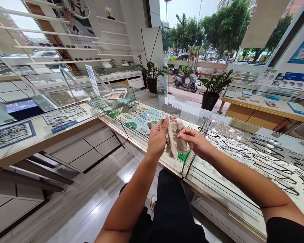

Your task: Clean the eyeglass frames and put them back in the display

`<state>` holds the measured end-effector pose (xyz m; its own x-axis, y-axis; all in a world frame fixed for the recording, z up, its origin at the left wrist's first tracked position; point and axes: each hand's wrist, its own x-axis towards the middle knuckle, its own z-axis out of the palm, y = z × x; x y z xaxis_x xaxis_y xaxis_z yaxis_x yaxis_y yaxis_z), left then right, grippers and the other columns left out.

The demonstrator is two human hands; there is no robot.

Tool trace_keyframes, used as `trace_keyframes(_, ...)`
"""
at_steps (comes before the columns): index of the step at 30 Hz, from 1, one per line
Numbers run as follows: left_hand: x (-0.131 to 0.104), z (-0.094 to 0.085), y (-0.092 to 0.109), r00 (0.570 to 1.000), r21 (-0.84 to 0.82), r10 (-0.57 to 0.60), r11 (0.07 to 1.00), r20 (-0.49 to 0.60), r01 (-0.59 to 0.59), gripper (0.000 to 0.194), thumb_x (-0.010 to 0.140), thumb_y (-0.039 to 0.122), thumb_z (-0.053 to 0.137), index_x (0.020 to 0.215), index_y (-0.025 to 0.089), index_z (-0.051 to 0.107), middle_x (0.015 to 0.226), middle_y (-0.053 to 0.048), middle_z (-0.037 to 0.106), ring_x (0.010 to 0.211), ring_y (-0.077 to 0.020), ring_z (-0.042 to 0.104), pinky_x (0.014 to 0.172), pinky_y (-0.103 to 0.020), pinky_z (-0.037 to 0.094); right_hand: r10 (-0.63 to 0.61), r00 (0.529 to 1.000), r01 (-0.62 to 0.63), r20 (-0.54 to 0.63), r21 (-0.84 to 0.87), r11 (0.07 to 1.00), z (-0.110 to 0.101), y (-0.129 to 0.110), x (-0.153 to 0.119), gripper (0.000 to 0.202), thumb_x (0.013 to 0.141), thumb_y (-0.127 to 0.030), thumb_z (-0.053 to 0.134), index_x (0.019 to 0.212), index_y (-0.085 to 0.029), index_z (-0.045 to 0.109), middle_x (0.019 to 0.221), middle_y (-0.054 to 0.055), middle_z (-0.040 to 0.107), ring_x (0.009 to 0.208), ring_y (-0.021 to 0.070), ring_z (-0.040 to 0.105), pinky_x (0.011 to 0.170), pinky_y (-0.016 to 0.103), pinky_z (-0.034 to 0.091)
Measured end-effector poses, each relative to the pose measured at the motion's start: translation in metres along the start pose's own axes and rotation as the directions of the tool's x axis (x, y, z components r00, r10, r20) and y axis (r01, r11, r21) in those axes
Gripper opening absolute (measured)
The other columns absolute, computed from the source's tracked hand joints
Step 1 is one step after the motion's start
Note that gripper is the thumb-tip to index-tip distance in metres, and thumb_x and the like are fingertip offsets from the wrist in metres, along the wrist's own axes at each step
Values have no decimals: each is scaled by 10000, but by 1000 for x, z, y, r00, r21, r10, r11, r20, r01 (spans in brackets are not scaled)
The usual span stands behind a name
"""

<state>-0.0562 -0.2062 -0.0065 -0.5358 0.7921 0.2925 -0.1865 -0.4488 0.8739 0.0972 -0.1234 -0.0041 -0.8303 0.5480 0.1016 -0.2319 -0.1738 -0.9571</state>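
Note:
A beige cloth [171, 140] hangs between my two hands above the glass display case. My left hand [157, 140] is closed on it, with the thumb on top near its upper edge. My right hand [194, 140] is pinched at the right side of the cloth, by what looks like the thin dark rim of a pair of glasses; the cloth hides most of it. Behind my left hand a small white spray bottle [149, 121] stands upright on the glass top.
Glass cases with rows of eyeglasses [233, 148] extend to the right and left. A calculator [117, 93] lies on the far counter. Two potted plants [152, 86] stand near the window. A tray of frames [14, 134] is at the left.

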Motion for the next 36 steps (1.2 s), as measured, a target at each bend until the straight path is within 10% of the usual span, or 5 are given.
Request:
trace_keyframes(8, -1, -46, 15, 975, 226, 208, 956, -83, -185, 378, 955, 590, 780, 893, 220, 737, 620, 54, 453, 542, -99, 359, 526, -232, 352, -95, 995, 91, -20, -143, 985, -13, -22, 5, 398, 768, -567, 953, 814, -215, 773, 1084, 66, 771, 1158, 244, 643, 1114, 392, 426)
trace_keyframes(12, -9, -51, 37, 864, 629, 471, 622, 176, -467, 457, 818, 564, 941, 1109, 242, 796, 1008, -53, 782, 804, -176, 656, 757, -289, 542, 3, 992, 22, 122, -198, 980, -11, -41, 8, 409, 839, -580, 903, 856, -207, 735, 936, 57, 796, 1008, 220, 699, 1043, 393, 460)
trace_keyframes(19, -11, -49, 62, 692, 708, 575, 254, 438, -659, 746, 874, 632, 877, 1485, 250, 686, 1431, -148, 762, 1112, -270, 751, 936, -360, 611, 42, 916, 106, 399, -341, 934, 10, -80, 19, 342, 940, -539, 812, 863, -215, 732, 889, 39, 805, 932, 208, 712, 1004, 396, 504)
trace_keyframes(29, -13, -56, 66, 609, 717, 677, 171, 413, -676, 686, 854, 577, 913, 1438, 268, 726, 1368, -123, 795, 1183, -290, 757, 916, -361, 624, -68, 912, 259, 405, -441, 859, 17, -89, 16, 359, 1016, -570, 730, 967, -216, 763, 1012, 64, 795, 1015, 226, 719, 1026, 418, 533)
trace_keyframes(36, -10, -58, 76, 590, 797, 800, 282, 112, -534, 657, 731, 544, 1018, 1291, 303, 775, 1187, -74, 798, 1000, -251, 714, 883, -384, 593, -568, 808, 437, 155, -805, 402, 10, -110, -14, 385, 1038, -579, 705, 1249, -259, 735, 1322, 92, 747, 1247, 272, 664, 1103, 458, 504)
